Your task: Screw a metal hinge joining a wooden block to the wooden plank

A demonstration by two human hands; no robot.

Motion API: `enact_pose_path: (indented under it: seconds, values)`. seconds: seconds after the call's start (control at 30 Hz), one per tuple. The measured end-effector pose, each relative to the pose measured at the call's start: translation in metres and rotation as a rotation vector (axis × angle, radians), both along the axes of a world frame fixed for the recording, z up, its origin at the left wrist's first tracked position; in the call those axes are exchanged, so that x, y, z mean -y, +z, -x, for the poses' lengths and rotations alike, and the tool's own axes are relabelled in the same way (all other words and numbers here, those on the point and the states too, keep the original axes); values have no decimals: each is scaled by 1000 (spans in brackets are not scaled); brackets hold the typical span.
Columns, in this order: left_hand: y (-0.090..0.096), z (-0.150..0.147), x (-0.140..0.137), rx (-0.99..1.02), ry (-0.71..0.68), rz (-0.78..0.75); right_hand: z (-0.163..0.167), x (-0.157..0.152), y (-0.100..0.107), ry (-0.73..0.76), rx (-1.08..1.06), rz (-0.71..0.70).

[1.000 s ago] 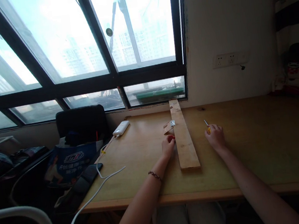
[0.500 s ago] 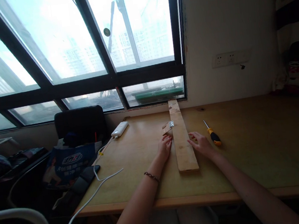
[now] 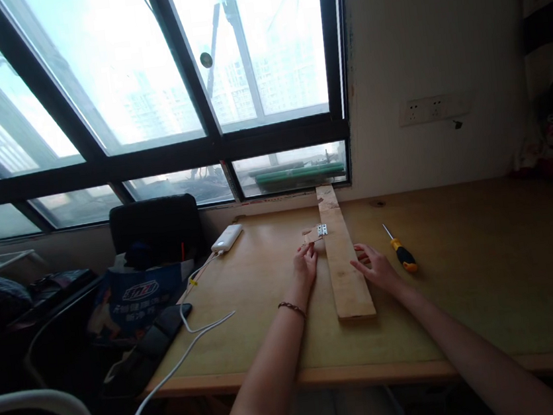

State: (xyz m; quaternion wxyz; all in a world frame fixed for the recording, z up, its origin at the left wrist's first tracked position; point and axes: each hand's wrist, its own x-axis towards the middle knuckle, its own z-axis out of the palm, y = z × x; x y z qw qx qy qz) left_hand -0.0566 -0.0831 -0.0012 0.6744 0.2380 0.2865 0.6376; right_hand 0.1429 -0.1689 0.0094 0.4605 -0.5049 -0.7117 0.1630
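Observation:
A long wooden board (image 3: pixel 344 273) lies on the table, running from near me towards the window. A metal hinge (image 3: pixel 321 229) sits on its left edge and joins it to a small wooden piece (image 3: pixel 312 235). My left hand (image 3: pixel 305 264) is closed, its fingertips at the near edge of that small piece, seemingly pinching it. Against the board's right side rests my right hand (image 3: pixel 377 269), thumb on the edge and fingers apart. To the right of this hand lies a screwdriver (image 3: pixel 402 255) with a yellow and black handle.
On the table's left side a white power bank (image 3: pixel 227 238) has a white cable (image 3: pixel 191 334) trailing over the edge. A black chair (image 3: pixel 156 228) and a blue bag (image 3: pixel 139 296) stand to the left. The window (image 3: pixel 259 56) and wall bound the far side.
My left fingertips have moved forward onto the small wooden piece, which now sits at a flatter angle. My right hand stays by the board. The whole view has shifted slightly.

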Motion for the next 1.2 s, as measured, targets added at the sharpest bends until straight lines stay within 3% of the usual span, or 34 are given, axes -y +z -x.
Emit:
enact_pose_path:
  seconds: [0.17, 0.47, 0.6, 0.8, 0.97, 1.2]
  values:
    - [2, -5, 2, -115, 57, -108, 1, -1, 1, -1, -27, 17]
    - [1, -19, -2, -599, 48, -293, 0, -2, 0, 2, -45, 54]
    - [0, -21, 1, -738, 99, -294, 0, -3, -1, 10, -55, 59]
    - [2, -25, 3, -861, 126, -421, 0, -5, -2, 7, -63, 52]
    - [-2, -28, 4, -1007, 101, -442, -1, -5, -2, 2, -37, 42]
    - [0, -26, 12, -963, 128, -490, -1, -5, -2, 7, -32, 50]
